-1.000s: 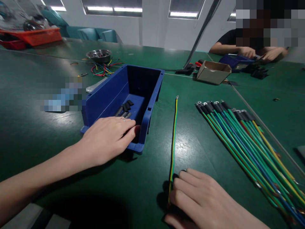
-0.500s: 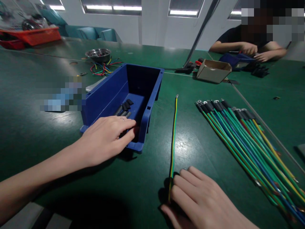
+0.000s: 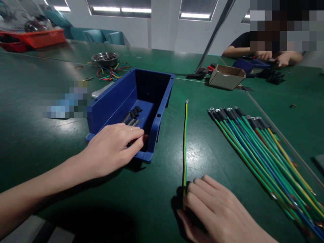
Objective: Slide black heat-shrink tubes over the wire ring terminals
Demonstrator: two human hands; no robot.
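My left hand reaches over the near rim of a blue plastic bin, fingers curled down inside it among several short black sleeves; what the fingertips hold is hidden. My right hand is closed on the near end of a single yellow-green wire that lies straight on the green table, its metal terminal pointing away from me.
A fanned bundle of coloured wires with black-sleeved terminals lies at the right. Farther off stand a cardboard box, a steel bowl with loose wires, and an orange tray. Another person's hands work at the far right.
My right hand and the wire's near end have shifted slightly right, straightening the wire. My left hand stays in the bin.
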